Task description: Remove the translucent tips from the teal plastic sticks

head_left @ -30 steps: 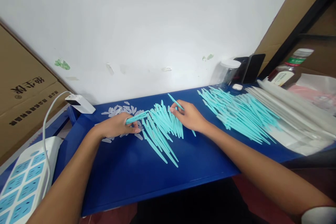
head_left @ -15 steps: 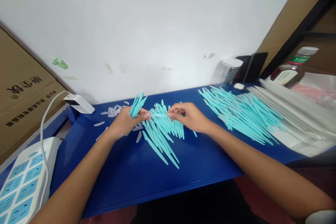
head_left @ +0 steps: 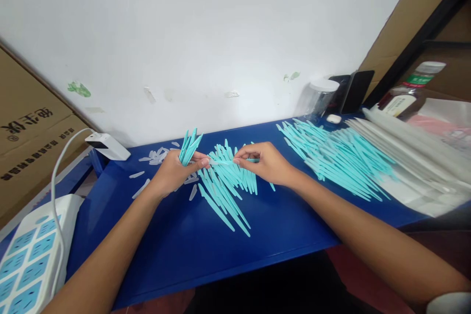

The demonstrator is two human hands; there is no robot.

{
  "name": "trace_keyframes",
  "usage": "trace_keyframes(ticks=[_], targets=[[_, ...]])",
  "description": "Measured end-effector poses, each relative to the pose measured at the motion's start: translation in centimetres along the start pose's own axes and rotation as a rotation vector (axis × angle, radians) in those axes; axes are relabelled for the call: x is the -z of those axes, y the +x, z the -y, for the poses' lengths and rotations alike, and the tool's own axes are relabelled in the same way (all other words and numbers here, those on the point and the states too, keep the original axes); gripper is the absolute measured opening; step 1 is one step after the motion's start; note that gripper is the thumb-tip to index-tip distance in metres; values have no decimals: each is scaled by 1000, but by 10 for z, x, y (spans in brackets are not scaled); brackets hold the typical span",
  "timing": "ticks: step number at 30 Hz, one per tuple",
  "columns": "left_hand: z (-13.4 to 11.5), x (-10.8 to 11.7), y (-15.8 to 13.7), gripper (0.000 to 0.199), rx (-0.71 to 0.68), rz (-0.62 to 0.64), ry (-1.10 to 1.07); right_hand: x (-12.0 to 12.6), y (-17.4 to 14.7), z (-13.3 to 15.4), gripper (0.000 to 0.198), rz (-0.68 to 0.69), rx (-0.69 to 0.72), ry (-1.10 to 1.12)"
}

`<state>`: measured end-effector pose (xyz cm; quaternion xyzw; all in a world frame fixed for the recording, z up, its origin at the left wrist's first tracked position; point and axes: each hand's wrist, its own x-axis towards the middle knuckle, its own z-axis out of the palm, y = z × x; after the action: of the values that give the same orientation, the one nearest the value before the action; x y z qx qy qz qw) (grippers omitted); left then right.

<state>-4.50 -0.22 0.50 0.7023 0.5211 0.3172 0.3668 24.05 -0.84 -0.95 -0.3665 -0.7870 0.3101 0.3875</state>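
Observation:
My left hand (head_left: 176, 169) is closed round several slim turquoise sticks shaped like eyebrow razors (head_left: 190, 147), which stick up between thumb and palm. Its thumb and fingertip pinch the whitish cap (head_left: 214, 162) at the end of one more razor (head_left: 227, 162). My right hand (head_left: 263, 162) pinches that razor farther along, and its turquoise end shows past the fingers. Below both hands lies a loose pile of turquoise razors (head_left: 224, 196) on the blue table. Loose translucent caps (head_left: 158, 155) are scattered beside and behind my left hand, partly hidden by it.
A larger heap of razors (head_left: 334, 159) lies at the right, near stacked whitish sleeves (head_left: 408, 149). A lidded clear jar (head_left: 322, 98), dark phone-like slabs (head_left: 356, 91) and a bottle (head_left: 412, 91) stand behind. A power strip (head_left: 35, 250) and a white cabled device (head_left: 108, 146) are left.
Both hands keep their hold on the same razor, almost in place. The view has shifted slightly, and the bundle in my left hand looks a little more fanned out.

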Motion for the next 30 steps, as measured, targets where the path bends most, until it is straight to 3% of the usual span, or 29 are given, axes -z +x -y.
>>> trace_keyframes(ticks=[8, 12, 16, 20, 23, 25, 28, 30], targets=[[-4, -23, -6, 40, -6, -60, -79, -12, -4, 8, 18, 20, -26, 50], [-5, -19, -5, 41, -31, -87, 11, -5, 0, 9, 17, 4, -7, 6], [-10, 3, -3, 47, 9, -151, 166, 36, 6, -1, 18, -129, -132, -427], [-13, 30, -4, 44, 66, -151, 159, 96, -1, -24, 17, -396, -501, -872], [-12, 46, -5, 41, 69, -49, 169, 132, -17, -40, 14, -385, -796, -901], [-12, 54, -6, 38, 64, 108, 237, 146, -26, -46, 11, -371, -880, -908], [-12, 58, -6, 32, 75, 351, 375, 148, -29, -46, 13, -387, -893, -940], [-13, 55, -7, 32, 79, 438, 427, 135, -23, -39, 18, -412, -789, -926]])
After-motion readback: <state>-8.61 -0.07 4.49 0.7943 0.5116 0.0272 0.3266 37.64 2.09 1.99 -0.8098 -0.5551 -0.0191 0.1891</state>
